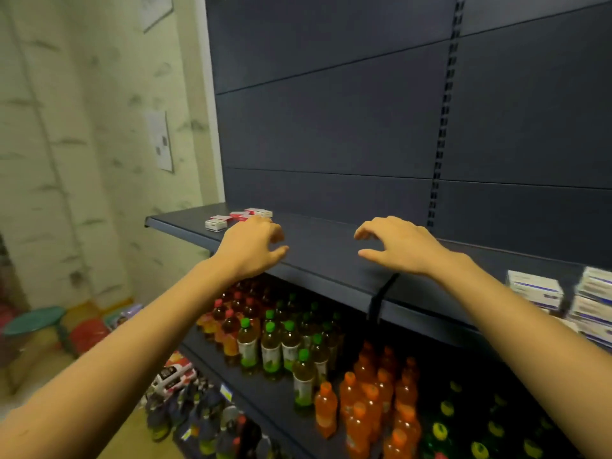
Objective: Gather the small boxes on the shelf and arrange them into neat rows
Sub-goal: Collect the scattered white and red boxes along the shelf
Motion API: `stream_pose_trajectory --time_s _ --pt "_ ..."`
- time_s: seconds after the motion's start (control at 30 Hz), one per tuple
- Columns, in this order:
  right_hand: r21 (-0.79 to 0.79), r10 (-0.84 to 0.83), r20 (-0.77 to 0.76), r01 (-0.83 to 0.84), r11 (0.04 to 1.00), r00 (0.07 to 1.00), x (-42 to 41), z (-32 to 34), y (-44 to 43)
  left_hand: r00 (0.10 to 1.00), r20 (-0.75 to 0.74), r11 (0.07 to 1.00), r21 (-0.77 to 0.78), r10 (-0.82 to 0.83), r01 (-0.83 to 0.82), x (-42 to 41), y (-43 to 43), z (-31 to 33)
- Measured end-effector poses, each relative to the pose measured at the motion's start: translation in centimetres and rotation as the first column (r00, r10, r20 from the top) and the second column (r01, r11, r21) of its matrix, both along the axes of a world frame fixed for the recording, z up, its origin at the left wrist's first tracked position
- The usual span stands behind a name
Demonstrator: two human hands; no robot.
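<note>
Right hand: my right hand hovers over the dark grey metal shelf, fingers loosely curled, holding nothing.
Left hand: my left hand is half-curled with nothing gripped that I can see. Its knuckles are just beside the boxes; I can't tell if they touch.
Boxes: small red-and-white cardboard boxes at the shelf's far left end, a loose, askew cluster.
Done: no rows formed.
Left: I'd say everything; gather the cluster and square it up.
</note>
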State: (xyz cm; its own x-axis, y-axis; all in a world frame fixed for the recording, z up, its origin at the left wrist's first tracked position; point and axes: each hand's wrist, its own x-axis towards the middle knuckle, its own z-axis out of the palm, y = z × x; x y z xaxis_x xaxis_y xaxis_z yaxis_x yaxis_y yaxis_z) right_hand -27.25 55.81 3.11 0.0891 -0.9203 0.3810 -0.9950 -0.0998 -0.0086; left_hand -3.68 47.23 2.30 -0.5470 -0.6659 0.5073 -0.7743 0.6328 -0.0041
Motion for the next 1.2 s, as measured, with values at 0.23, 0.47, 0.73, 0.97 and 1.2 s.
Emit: stream_pose_trajectory --time_s 0.23,0.47,0.73,0.97,1.2 --pt "0.052 0.042 -0.002 -0.042 0.998 0.999 7.5 -0.1 -10.5 0.994 0.023 0.994 0.032 0.103 -0.104 8.6 -7.9 -0.5" --pt "0.075 0.077 -0.065 -0.072 0.995 0.995 11.9 -0.6 -21.1 0.987 -0.028 0.986 0.054 0.158 -0.156 13.2 -16.2 -1.9" --pt "0.085 0.021 -0.084 -0.014 0.996 0.996 12.7 -0.8 -34.6 0.983 -0.067 0.983 0.08 0.169 -0.164 14.8 -28.7 -2.0" --pt "0.163 -0.029 -0.117 0.048 0.985 0.993 13.7 -2.3 -45.5 0.983 -0.047 0.979 0.11 0.177 -0.171 15.1 -38.4 -1.8" --pt "0.245 -0.089 -0.203 0.139 0.96 0.975 14.5 -3.7 -51.8 0.989 -0.065 0.978 0.172 0.129 -0.116 15.9 -45.2 -3.0"
